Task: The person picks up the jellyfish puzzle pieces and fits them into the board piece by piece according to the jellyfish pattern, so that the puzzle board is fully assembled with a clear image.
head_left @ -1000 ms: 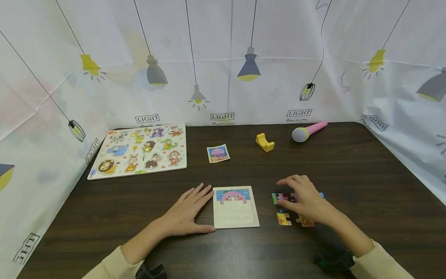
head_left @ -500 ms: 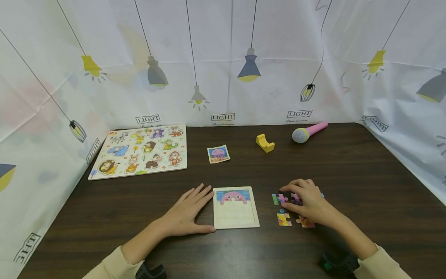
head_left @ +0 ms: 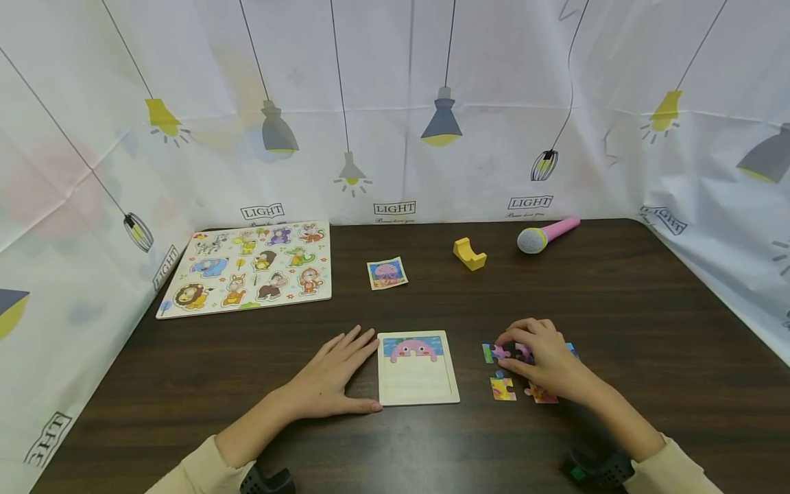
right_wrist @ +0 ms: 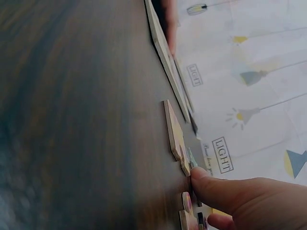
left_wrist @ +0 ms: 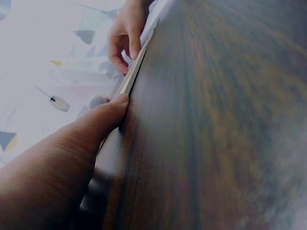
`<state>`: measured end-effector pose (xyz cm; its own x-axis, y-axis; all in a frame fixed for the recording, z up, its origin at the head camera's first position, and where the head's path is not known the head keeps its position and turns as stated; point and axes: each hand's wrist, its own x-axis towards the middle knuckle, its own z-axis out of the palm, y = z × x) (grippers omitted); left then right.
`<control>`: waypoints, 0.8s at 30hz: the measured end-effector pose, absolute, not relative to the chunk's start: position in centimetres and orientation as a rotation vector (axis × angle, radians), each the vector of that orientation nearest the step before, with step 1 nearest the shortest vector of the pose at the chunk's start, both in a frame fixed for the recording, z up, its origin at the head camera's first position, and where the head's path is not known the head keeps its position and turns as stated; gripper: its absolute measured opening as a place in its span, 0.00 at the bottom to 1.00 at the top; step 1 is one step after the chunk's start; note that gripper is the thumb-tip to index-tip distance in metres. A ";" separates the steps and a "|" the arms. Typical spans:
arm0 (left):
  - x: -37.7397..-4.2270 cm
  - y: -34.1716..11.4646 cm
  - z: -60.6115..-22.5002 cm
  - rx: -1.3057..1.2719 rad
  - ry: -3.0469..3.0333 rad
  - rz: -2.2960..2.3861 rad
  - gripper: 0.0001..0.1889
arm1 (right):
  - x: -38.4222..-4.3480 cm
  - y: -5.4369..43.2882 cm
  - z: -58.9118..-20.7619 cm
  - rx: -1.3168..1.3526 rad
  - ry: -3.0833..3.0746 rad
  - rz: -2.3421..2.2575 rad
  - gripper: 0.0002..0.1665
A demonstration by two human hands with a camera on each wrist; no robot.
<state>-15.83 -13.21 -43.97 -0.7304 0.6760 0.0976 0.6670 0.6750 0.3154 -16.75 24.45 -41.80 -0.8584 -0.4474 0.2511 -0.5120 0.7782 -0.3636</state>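
My left hand [head_left: 339,374] lies with straight, spread fingers along the left side of a square wooden puzzle tray [head_left: 416,384], its thumb at the near left corner. Across the tray's top, fitted pieces form a pink octopus head [head_left: 413,348]; bare wood shows below. To the tray's right, my right hand [head_left: 543,357] pinches a green and pink puzzle piece [head_left: 489,353] between thumb and index finger at table level. Nearer me lie a yellow puzzle piece [head_left: 503,390] and an orange one [head_left: 543,394]. More pieces are partly hidden under the right hand.
A small octopus picture card [head_left: 387,273] lies behind the tray. Farther back are a yellow curved block [head_left: 470,254] and a pink toy microphone [head_left: 549,234]. A large animal puzzle board [head_left: 247,269] sits at the back left, before a lamp-printed curtain [head_left: 395,158].
My right hand's index finger has come down and closed toward the thumb around the green and pink puzzle piece. The left hand has stayed at the tray's edge.
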 end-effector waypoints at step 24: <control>-15.8 -13.3 -44.1 1.132 2.843 0.520 0.51 | -16.9 23.9 -42.2 0.745 -2.803 0.734 0.15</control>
